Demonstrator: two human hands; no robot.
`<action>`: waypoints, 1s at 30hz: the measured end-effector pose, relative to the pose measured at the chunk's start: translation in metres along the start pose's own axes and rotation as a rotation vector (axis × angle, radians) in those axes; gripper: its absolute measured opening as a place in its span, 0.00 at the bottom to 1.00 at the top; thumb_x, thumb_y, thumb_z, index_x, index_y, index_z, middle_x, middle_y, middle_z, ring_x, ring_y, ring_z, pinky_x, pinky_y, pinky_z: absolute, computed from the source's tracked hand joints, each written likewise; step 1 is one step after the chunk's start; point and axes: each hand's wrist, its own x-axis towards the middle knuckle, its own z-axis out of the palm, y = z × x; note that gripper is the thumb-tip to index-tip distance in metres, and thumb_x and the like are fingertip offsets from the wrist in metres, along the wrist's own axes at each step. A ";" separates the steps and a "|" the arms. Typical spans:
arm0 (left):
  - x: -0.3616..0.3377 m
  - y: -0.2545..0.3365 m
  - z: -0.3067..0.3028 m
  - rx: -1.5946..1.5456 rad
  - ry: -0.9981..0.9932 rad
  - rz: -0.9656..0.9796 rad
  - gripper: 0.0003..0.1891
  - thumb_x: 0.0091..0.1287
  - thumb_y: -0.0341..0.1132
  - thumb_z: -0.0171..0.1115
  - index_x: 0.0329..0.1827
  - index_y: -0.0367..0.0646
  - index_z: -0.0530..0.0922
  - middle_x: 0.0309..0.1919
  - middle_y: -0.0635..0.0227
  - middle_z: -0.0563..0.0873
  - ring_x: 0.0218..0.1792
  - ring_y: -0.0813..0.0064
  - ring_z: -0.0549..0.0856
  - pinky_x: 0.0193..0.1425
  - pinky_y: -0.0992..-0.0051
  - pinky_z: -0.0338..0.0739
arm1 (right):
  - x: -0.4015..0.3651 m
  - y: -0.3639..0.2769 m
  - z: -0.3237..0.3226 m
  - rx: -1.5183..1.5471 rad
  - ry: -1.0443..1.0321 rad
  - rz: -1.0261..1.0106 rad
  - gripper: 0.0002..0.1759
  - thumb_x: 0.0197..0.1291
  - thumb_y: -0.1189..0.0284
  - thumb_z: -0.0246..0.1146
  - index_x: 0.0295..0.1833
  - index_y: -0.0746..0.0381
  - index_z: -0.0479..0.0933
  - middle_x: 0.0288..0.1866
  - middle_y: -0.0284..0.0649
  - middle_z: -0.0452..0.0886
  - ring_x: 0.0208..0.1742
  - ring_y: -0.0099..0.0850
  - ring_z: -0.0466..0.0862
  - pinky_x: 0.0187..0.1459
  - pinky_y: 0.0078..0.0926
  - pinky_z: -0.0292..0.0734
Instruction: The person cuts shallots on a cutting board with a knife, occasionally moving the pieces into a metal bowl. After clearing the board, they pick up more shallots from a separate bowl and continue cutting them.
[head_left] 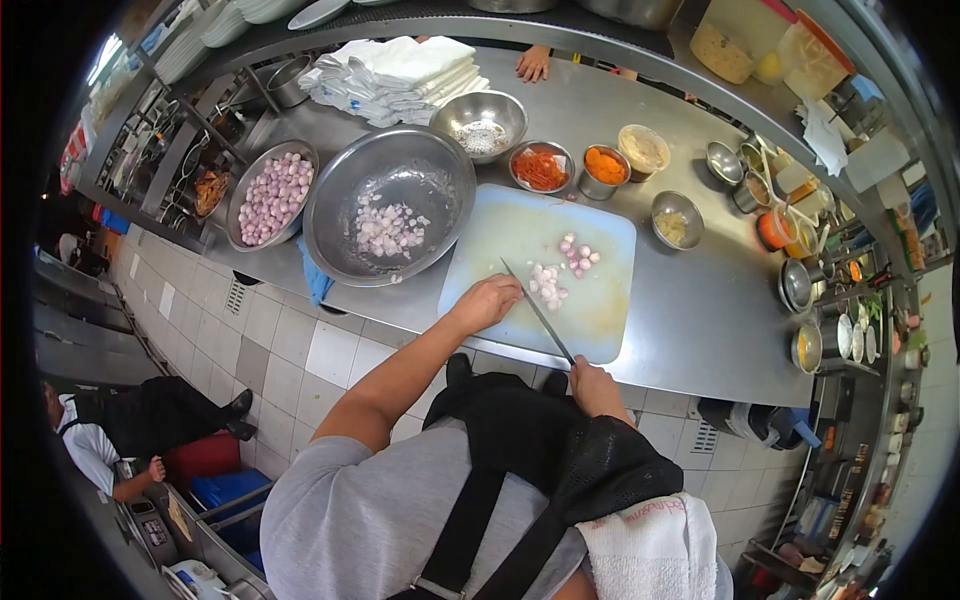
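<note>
My right hand (597, 387) grips the handle of a kitchen knife (541, 318) at the near edge of the white cutting board (480, 225). The blade slants up and left across the board. My left hand (490, 303) is beside the blade near its tip, fingers curled together; whatever they hold is hidden. Just right of the blade lie cut shallots (547, 287). Beyond them sits a small group of whole peeled shallots (578, 254). Left of the board stands a large steel bowl (335, 190) with cut shallot pieces (390, 230) in the bottom.
A bowl of whole shallots (275, 197) stands far left. Behind the board are a steel colander (500, 103), red strips (540, 168), an orange-filled cup (604, 168) and a plastic tub (644, 150). Another person's hand (534, 64) rests on the far edge. A person (140, 430) sits lower left.
</note>
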 end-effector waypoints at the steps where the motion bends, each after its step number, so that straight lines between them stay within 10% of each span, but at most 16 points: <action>1: 0.001 0.000 -0.002 0.007 0.002 0.003 0.05 0.68 0.25 0.71 0.44 0.36 0.89 0.50 0.60 0.91 0.54 0.56 0.90 0.61 0.61 0.86 | -0.002 -0.007 -0.011 -0.003 0.001 -0.008 0.13 0.81 0.62 0.58 0.56 0.61 0.79 0.38 0.61 0.90 0.42 0.64 0.89 0.46 0.65 0.83; 12: 0.010 -0.001 0.007 -0.015 0.038 0.004 0.09 0.68 0.26 0.72 0.49 0.37 0.90 0.52 0.59 0.91 0.57 0.54 0.89 0.64 0.60 0.85 | 0.015 0.015 0.000 0.281 -0.049 0.000 0.18 0.82 0.61 0.57 0.52 0.68 0.80 0.45 0.67 0.89 0.49 0.69 0.88 0.53 0.63 0.82; 17: 0.025 -0.005 0.000 0.063 -0.297 -0.126 0.11 0.68 0.28 0.72 0.52 0.37 0.90 0.56 0.58 0.91 0.60 0.51 0.87 0.68 0.58 0.83 | 0.013 0.017 0.006 0.261 -0.054 0.014 0.18 0.82 0.62 0.57 0.53 0.69 0.79 0.43 0.67 0.88 0.48 0.69 0.88 0.52 0.64 0.82; 30: 0.007 -0.017 -0.002 0.049 -0.169 -0.019 0.07 0.70 0.26 0.70 0.48 0.38 0.90 0.54 0.62 0.91 0.56 0.57 0.89 0.64 0.62 0.86 | -0.026 -0.026 -0.042 -0.083 -0.049 0.080 0.16 0.80 0.63 0.59 0.59 0.64 0.77 0.37 0.60 0.90 0.41 0.63 0.91 0.45 0.64 0.85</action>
